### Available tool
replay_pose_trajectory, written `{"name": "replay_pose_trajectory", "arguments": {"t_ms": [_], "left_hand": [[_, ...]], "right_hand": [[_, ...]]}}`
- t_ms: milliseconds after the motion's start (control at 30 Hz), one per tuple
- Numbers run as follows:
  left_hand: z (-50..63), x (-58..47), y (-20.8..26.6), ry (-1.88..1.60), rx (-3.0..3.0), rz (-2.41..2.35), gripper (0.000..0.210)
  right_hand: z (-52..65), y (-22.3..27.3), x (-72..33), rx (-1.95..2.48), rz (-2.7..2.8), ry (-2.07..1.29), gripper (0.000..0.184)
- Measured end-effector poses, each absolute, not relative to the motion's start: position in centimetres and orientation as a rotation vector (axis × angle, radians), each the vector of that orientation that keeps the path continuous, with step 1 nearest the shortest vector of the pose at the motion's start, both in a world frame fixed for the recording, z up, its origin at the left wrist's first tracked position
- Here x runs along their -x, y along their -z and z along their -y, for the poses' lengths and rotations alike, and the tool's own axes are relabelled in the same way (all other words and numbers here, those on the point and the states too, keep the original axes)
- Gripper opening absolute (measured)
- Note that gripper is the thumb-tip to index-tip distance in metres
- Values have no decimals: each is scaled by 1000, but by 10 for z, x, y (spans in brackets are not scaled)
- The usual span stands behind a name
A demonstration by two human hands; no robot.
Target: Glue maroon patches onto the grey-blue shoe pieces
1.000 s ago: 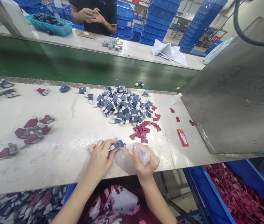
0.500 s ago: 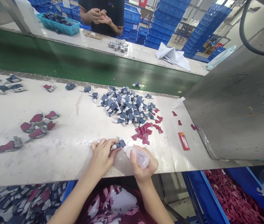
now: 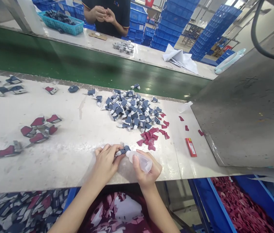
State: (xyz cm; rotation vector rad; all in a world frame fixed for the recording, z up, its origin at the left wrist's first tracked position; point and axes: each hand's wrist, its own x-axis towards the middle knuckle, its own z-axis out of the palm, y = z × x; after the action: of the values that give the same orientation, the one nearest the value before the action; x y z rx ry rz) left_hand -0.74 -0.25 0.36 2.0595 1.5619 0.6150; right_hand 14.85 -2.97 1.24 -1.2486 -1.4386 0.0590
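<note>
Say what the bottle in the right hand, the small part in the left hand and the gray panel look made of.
Bottle: probably soft plastic, smooth and translucent; its cloudy wall lets light through.
Small part: perhaps moulded plastic, blue and pale gray; the blue looks matte, but painted metal remains possible.
Panel: apparently bare sheet metal, satin, judging by its soft gray sheen.

Noted small navy-and-pale-grey moulded part (image 3: 125,149), held navy end rightward. Observed translucent plastic squeeze bottle (image 3: 144,163), held aslant, nozzle at navy end.
</note>
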Motion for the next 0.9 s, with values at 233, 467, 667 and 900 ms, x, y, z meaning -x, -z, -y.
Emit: {"name": "replay_pose_trajectory", "arguments": {"t_ms": [233,467,667,900], "left_hand": [[3,7,-6,-609,-2051,-1555,16],[4,6,-6,-613,-2062,-1557,14],[4,6,-6,-617,-2079,-1570,14],[3,5,-4,-603,-2091,-1566,13]], "right_hand": [[32,-16,-150,1215,1447,-149,12],[36,-11,-154,1249,1389,-240,12],[39,-7,-156,1297,1297,-217,9],[41,4,-154,1421,988,-279,14]]}}
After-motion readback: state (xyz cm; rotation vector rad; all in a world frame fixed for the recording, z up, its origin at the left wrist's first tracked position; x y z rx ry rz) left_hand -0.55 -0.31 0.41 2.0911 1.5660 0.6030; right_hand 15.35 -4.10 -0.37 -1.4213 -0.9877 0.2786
